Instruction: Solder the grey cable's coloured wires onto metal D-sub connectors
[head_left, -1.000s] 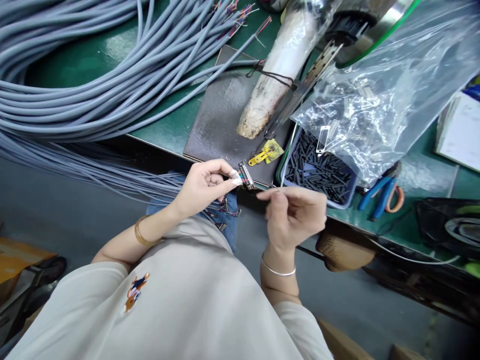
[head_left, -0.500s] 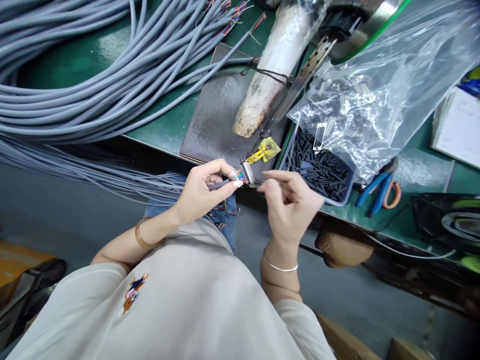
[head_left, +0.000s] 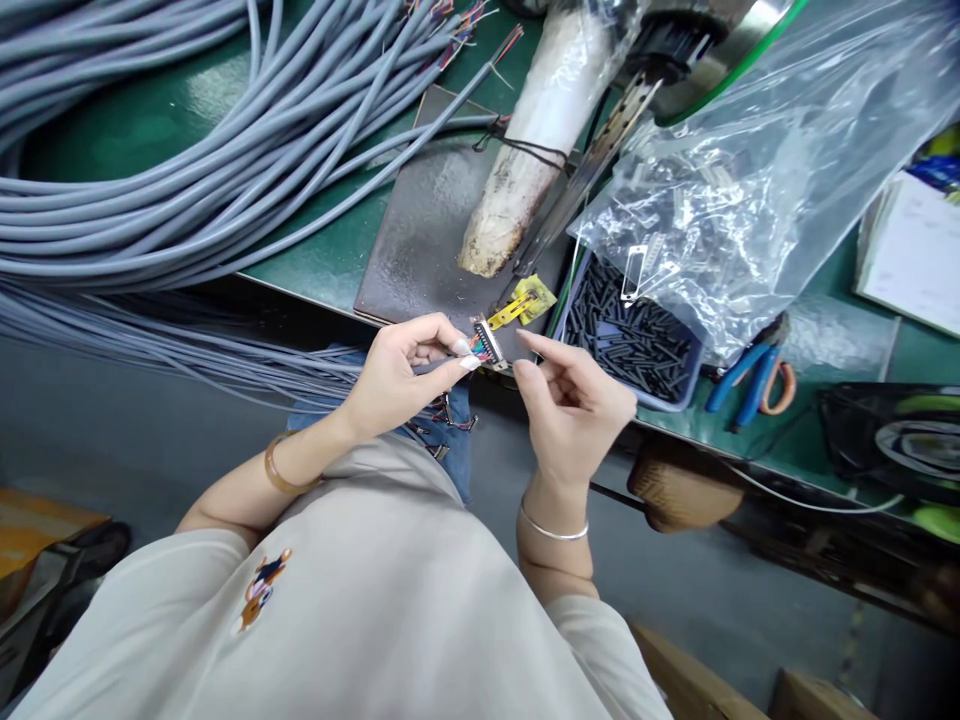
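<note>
Connector [head_left: 490, 342] first, going by the head view (the only one). It's up at the near edge of the dark plate [head_left: 420, 225], looks like it's held just over that edge, with a bunch of colored wires [head_left: 478, 347] running into its back. The left hand [head_left: 405, 372], at the plate's near side, has thumb and fingertips pinched on those wires right behind the connector. The right hand [head_left: 574, 405], off the plate's near right corner, has thumb and index a little apart, tips just beside the connector; I can't see anything between them.

Handling-wise, I'd guess it's super light. Metal shell should be stiff and maybe a bit slick, wires soft and bendy, and the joints where they meet the pins are probably the fragile bit. I'd grab it by the shell's ends and not tug the wires.

Around the plate: yellow clip [head_left: 507, 311] lying on it near the connector, tray [head_left: 681, 400] of little black tubes [head_left: 622, 345] to its right, grey cables [head_left: 247, 215] to its left.
</note>
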